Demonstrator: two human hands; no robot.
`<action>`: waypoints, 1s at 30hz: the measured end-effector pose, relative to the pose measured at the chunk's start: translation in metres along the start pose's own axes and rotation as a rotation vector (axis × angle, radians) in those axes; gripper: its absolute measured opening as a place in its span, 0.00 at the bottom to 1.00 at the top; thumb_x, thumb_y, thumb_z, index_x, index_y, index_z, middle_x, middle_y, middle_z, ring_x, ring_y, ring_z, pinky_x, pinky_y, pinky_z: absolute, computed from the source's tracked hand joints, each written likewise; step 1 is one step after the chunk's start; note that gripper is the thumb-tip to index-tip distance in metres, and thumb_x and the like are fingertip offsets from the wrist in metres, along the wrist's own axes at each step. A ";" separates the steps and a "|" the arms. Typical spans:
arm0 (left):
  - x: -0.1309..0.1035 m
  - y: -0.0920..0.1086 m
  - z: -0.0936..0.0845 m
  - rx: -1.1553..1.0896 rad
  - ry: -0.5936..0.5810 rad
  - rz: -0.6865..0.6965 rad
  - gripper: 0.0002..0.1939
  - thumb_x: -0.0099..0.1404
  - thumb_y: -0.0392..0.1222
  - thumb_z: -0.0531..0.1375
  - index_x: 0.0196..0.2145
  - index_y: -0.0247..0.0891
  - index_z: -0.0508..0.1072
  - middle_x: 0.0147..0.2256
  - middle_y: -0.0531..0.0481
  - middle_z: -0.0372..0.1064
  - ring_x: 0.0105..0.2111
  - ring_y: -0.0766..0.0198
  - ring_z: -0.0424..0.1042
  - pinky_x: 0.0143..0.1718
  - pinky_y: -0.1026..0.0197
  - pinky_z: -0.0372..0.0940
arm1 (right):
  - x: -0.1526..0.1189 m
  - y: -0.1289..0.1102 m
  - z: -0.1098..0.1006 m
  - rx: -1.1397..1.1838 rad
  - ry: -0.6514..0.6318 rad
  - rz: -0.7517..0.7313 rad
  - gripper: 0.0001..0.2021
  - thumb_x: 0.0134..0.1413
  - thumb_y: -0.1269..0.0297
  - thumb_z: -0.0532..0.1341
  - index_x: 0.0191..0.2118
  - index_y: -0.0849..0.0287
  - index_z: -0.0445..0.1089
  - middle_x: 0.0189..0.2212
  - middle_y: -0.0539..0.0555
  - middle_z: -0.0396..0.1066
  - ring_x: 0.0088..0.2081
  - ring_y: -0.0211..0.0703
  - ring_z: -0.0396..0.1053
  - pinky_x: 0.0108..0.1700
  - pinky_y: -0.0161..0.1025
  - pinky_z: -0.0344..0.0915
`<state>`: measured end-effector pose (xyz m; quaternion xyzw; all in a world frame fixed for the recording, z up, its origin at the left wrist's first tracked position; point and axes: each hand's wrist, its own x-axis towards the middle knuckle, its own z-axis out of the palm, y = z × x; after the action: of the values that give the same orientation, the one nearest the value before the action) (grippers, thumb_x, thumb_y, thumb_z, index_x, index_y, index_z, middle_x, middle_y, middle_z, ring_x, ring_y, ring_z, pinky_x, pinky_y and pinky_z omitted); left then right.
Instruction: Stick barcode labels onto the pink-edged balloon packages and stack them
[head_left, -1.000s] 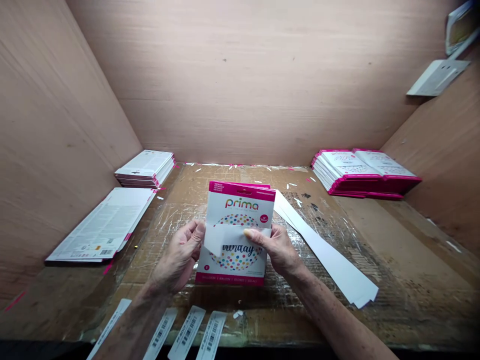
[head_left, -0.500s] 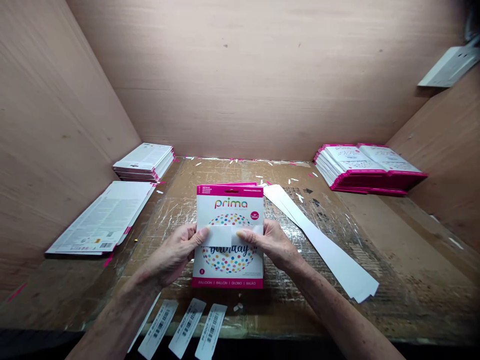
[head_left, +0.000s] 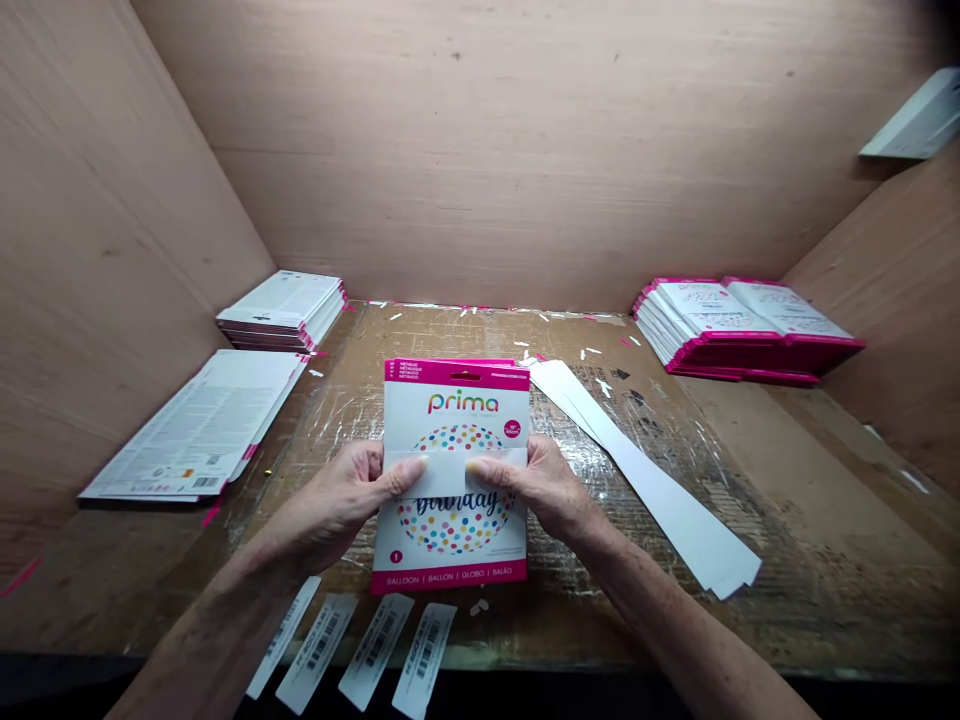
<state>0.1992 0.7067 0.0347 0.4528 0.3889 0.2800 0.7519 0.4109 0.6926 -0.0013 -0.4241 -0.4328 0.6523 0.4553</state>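
A flat balloon packet [head_left: 459, 535], white with magenta edges and a dotted print, is held up in front of me by both hands. Around its middle runs a white paper band [head_left: 446, 477], whose ends meet or overlap near the centre. My left hand [head_left: 360, 490] grips the left edge, thumb pressed on the band. On the opposite edge my right hand [head_left: 544, 485] does the same, its thumb also on the band. Fingers of both hands are hidden behind the packet. Another magenta edge shows just behind its top.
Long white paper strips [head_left: 652, 485] lie fanned at right. Barcode labels [head_left: 376, 650] hang over the front edge. Packets are stacked at back left [head_left: 281, 305] and back right [head_left: 739, 320]; more [head_left: 195, 430] lie at left. Wooden panels [head_left: 450, 150] enclose the cardboard-covered table [head_left: 585, 590].
The packet has tilted slightly, its lower left corner coming down and left. Both hands keep their hold, the left thumb shifting a little right on the band. My view has moved slightly.
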 end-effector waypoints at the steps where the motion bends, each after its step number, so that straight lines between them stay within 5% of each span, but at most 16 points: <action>1: 0.001 0.000 0.000 0.003 -0.005 0.004 0.13 0.61 0.44 0.65 0.41 0.35 0.79 0.33 0.45 0.80 0.32 0.57 0.78 0.36 0.58 0.72 | 0.000 0.000 0.000 -0.011 0.021 0.004 0.22 0.37 0.55 0.73 0.38 0.63 0.76 0.36 0.58 0.78 0.35 0.48 0.76 0.38 0.44 0.73; 11: -0.003 0.007 -0.005 0.066 -0.112 0.009 0.13 0.62 0.45 0.64 0.42 0.37 0.79 0.36 0.46 0.80 0.37 0.55 0.77 0.37 0.60 0.70 | 0.002 0.003 -0.005 -0.035 -0.022 -0.045 0.19 0.40 0.57 0.72 0.39 0.62 0.76 0.38 0.58 0.78 0.37 0.48 0.76 0.40 0.44 0.74; 17: -0.003 0.008 0.002 0.113 -0.073 0.013 0.14 0.62 0.45 0.63 0.44 0.38 0.78 0.38 0.46 0.79 0.40 0.54 0.76 0.38 0.60 0.69 | 0.002 0.008 -0.007 -0.076 0.018 -0.068 0.18 0.41 0.56 0.72 0.38 0.62 0.77 0.38 0.58 0.78 0.36 0.47 0.76 0.40 0.45 0.74; 23: -0.008 0.006 -0.011 0.021 -0.159 -0.012 0.16 0.66 0.48 0.58 0.46 0.37 0.77 0.42 0.45 0.78 0.42 0.57 0.74 0.43 0.60 0.68 | 0.004 0.010 -0.011 -0.047 0.016 -0.084 0.17 0.41 0.57 0.72 0.37 0.61 0.77 0.37 0.56 0.78 0.35 0.45 0.76 0.39 0.43 0.74; 30: -0.009 0.008 -0.006 0.187 -0.070 0.031 0.14 0.66 0.48 0.58 0.40 0.37 0.78 0.39 0.48 0.78 0.36 0.60 0.75 0.38 0.62 0.70 | 0.004 0.007 -0.006 -0.059 0.025 -0.061 0.18 0.40 0.56 0.72 0.36 0.62 0.77 0.36 0.57 0.78 0.35 0.45 0.76 0.39 0.44 0.73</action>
<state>0.1892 0.7061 0.0428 0.5365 0.3796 0.2383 0.7150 0.4142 0.6961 -0.0099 -0.4317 -0.4590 0.6198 0.4678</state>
